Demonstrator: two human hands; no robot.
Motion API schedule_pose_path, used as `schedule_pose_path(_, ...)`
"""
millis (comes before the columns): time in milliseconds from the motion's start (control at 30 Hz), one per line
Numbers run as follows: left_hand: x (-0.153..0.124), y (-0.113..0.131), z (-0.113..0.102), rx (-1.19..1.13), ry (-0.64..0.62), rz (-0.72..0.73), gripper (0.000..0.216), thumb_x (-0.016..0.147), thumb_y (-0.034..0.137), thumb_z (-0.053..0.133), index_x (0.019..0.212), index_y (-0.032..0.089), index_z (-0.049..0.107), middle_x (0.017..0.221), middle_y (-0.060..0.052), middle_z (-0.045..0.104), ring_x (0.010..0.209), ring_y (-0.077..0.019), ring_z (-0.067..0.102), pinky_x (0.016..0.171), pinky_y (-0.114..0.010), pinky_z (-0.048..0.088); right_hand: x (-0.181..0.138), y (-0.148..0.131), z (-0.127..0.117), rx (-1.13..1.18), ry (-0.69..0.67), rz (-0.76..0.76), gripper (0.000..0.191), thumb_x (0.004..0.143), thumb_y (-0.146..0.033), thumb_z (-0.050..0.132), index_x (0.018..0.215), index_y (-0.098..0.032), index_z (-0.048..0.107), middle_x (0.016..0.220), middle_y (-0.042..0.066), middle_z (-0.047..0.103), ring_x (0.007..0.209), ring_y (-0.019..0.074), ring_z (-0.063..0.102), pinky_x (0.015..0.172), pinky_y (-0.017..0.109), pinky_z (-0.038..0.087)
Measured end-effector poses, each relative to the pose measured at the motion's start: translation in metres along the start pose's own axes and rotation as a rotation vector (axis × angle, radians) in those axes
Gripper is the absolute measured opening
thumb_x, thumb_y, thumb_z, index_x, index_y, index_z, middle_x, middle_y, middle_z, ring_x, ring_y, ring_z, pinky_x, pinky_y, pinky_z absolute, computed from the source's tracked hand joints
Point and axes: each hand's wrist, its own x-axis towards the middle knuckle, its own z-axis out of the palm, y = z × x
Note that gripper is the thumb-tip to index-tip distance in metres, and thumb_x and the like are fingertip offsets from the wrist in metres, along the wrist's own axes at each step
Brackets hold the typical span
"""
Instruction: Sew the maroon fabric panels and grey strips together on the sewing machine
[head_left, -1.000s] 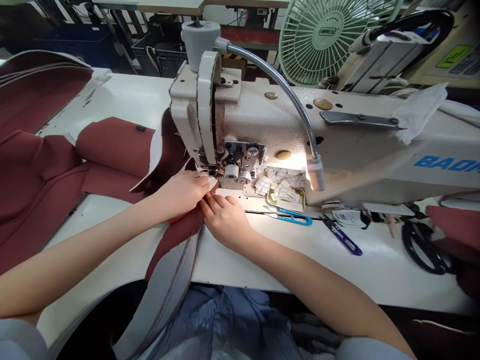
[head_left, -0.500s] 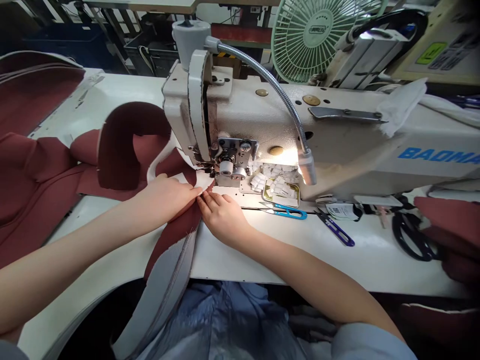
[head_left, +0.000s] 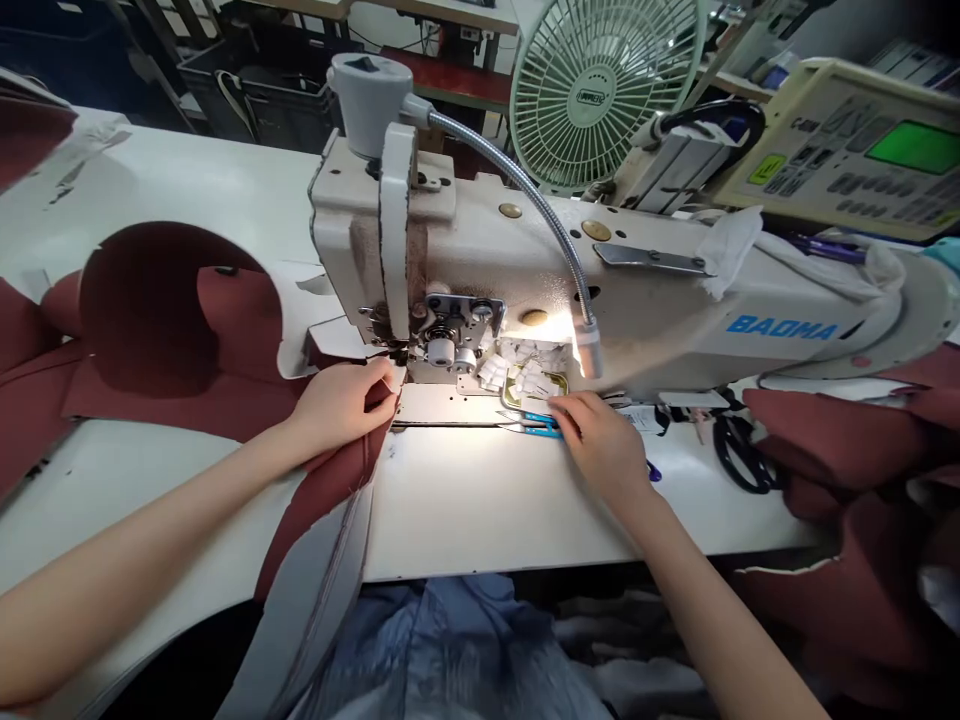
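My left hand (head_left: pixel 341 405) presses a dark red fabric piece (head_left: pixel 187 395) flat beside the needle of the white sewing machine (head_left: pixel 465 260); its fingers are closed on the fabric's edge. The fabric's grey backing (head_left: pixel 315 600) hangs off the table's front edge. My right hand (head_left: pixel 600 440) lies to the right on the machine bed, fingers curled over the blue thread snips (head_left: pixel 534 428) in front of a small tin (head_left: pixel 536 385) of white labels.
A gooseneck lamp (head_left: pixel 585 350) lights the bed. Black scissors (head_left: pixel 739 455) lie at right beside heaped red fabric (head_left: pixel 847 440). A green fan (head_left: pixel 607 85) and a control panel (head_left: pixel 855 145) stand behind. More red fabric (head_left: pixel 30 380) lies at far left on the white table (head_left: pixel 487 510).
My right hand left the fabric by the needle and moved right onto the blue snips. The fabric behind the needle curled up higher. The view shifted rightwards.
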Motion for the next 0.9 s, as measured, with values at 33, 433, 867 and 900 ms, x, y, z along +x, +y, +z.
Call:
schedule_pose_path(33, -0.001, 0.000, 0.001, -0.016, 0.016, -0.024, 0.016, 0.087, 0.033, 0.046, 0.094, 0.021, 0.054, 0.059, 0.003, 0.056, 0.058, -0.0183, 0.057, 0.053, -0.026, 0.032, -0.001, 0.005, 0.001, -0.045, -0.015, 0.018, 0.027, 0.098, -0.026, 0.043, 0.106, -0.019, 0.067, 0.102, 0.008, 0.068, 0.088, 0.0203, 0.065, 0.071, 0.029, 0.045)
schedule_pose_path(433, -0.002, -0.007, -0.002, -0.229, -0.004, 0.081, 0.035, 0.093, 0.025, 0.033, 0.096, 0.023, 0.067, 0.105, 0.000, 0.072, 0.094, -0.0193, 0.065, 0.081, -0.030, 0.046, 0.016, 0.004, -0.002, -0.076, -0.074, 0.066, 0.022, 0.096, -0.024, 0.046, 0.087, -0.019, 0.065, 0.091, 0.006, 0.067, 0.076, 0.0187, 0.063, 0.061, 0.027, 0.040)
schedule_pose_path(867, 0.003, -0.021, -0.010, -0.712, -0.106, 0.162, 0.034, 0.094, 0.042, 0.047, 0.085, 0.017, 0.069, 0.083, -0.002, 0.063, 0.083, -0.0161, 0.058, 0.077, -0.024, 0.044, 0.065, -0.133, 0.029, 0.514, 0.014, -0.250, 0.025, 0.099, -0.032, 0.047, 0.094, -0.021, 0.069, 0.095, 0.006, 0.068, 0.084, 0.0159, 0.064, 0.074, 0.025, 0.050)
schedule_pose_path(900, 0.003, -0.022, -0.010, -0.747, -0.097, 0.166, 0.034, 0.095, 0.041, 0.047, 0.085, 0.016, 0.068, 0.085, -0.003, 0.064, 0.085, -0.0164, 0.058, 0.079, -0.025, 0.044, 0.070, -0.138, 0.035, 0.530, 0.030, -0.278, 0.024, 0.099, -0.031, 0.047, 0.095, -0.021, 0.069, 0.096, 0.006, 0.068, 0.088, 0.0164, 0.064, 0.077, 0.026, 0.051)
